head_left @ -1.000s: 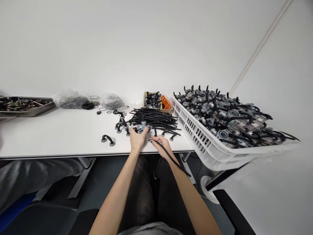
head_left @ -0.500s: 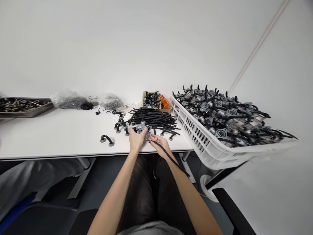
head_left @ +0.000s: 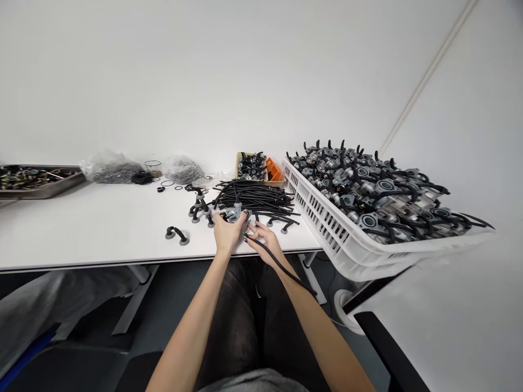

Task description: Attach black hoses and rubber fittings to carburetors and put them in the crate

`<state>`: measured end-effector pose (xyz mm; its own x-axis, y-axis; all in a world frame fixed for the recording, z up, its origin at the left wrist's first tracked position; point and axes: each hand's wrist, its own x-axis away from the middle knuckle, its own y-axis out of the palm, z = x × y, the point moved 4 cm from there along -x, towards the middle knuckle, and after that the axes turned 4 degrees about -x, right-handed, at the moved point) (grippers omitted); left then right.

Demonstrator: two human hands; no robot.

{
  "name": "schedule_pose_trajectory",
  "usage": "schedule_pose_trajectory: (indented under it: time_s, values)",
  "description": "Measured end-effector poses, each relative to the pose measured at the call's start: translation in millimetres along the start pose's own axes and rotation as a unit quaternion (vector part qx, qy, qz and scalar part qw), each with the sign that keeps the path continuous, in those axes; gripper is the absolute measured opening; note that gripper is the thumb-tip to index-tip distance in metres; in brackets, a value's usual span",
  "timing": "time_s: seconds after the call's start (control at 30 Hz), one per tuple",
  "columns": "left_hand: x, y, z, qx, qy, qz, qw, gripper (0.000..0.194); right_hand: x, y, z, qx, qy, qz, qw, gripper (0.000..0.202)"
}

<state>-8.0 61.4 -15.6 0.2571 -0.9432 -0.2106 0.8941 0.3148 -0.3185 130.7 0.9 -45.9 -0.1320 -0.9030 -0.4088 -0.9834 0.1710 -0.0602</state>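
Step in hand, as we judge it: lining up a hose end w/ a small metal part, both hands in close at the table's near edge.

Our L hand (head_left: 227,235) is wrapped round the silver-grey cast-metal body (head_left: 233,213), thumb on its R side, fingers narrow on it. The body is just above the white, flat-topped table (head_left: 122,234); can't tell if it touches down. A short black rubber tube (head_left: 238,199) points up from its top. Our R hand (head_left: 266,242) has the long, thin black rubber hose (head_left: 283,265) pinched near one end, fingertips narrow; the rest trails back over the wrist & forearm. Hose tip is just below the body, near our L fingers; contact w/ a port can't be made out, too small.

The next move calls for, we'd say, a firm L grip so the body doesn't twist, R pinch close to the tip so the hose doesn't buckle, & tip square to the port. Risk: soft hose bending or slipping off-axis.

Nearby: loose pile of black hoses (head_left: 261,200) just beyond the body; black elbow tubes w/ grey round ends (head_left: 199,207) L of it, another pair (head_left: 177,234) farther L; pale-yellow plastic tray (head_left: 237,163) behind the pile; white slatted plastic basket (head_left: 350,262) to the R, heaped w/ similar metal-&-hose units (head_left: 386,188).
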Motion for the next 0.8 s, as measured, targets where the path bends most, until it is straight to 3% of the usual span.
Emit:
schedule_pose_trajectory:
  time_s: [0.27, 0.53, 0.8]
  values:
    - [-0.6, 0.0, 0.1, -0.008, -0.003, 0.015, 1.000, 0.058, -3.6, -2.1, 3.4, 0.028, -0.012, 0.043, 0.999, 0.008]
    - [1.0, -0.8, -0.3, -0.014, -0.001, 0.025, 1.000, 0.062, -2.4, 3.0, 5.9, 0.061, -0.003, 0.048, 0.997, 0.010]
    - [2.2, -1.2, 1.1, -0.035, -0.021, 0.024, 0.999, 0.071, -8.1, -7.9, -2.2, 0.112, 0.004, 0.069, 0.991, 0.012]
